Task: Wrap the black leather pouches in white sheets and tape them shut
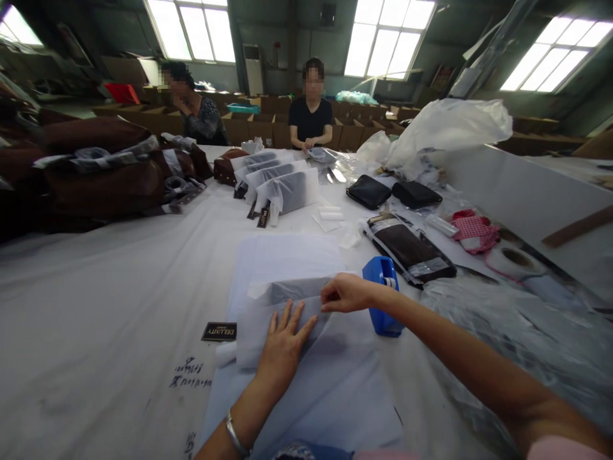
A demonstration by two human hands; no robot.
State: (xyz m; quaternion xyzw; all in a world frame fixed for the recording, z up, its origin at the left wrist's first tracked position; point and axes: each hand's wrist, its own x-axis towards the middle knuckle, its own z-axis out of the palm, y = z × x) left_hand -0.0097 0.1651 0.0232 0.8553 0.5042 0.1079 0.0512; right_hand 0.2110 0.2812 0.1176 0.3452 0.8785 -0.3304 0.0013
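A flat item wrapped in white tissue paper (268, 306) lies on a stack of white tissue sheets (287, 255) in front of me. My left hand (283, 342) rests flat on the wrapped item, fingers stretched out. My right hand (345, 294) pinches the folded top edge of the wrapping paper, fingers closed on it. A blue tape dispenser (383, 294) stands just right of my right hand. A black tag with gold lettering (219, 331) lies on the cloth to the left of the wrapped item.
Several tissue-wrapped items (278, 182) lie further up the white table (105, 300). Dark purses (368, 190), a bagged wallet (407, 249), a tape roll (514, 259) and plastic bags (445, 128) sit right. Brown bags (96, 172) pile left. Two people (311, 108) are at the far end.
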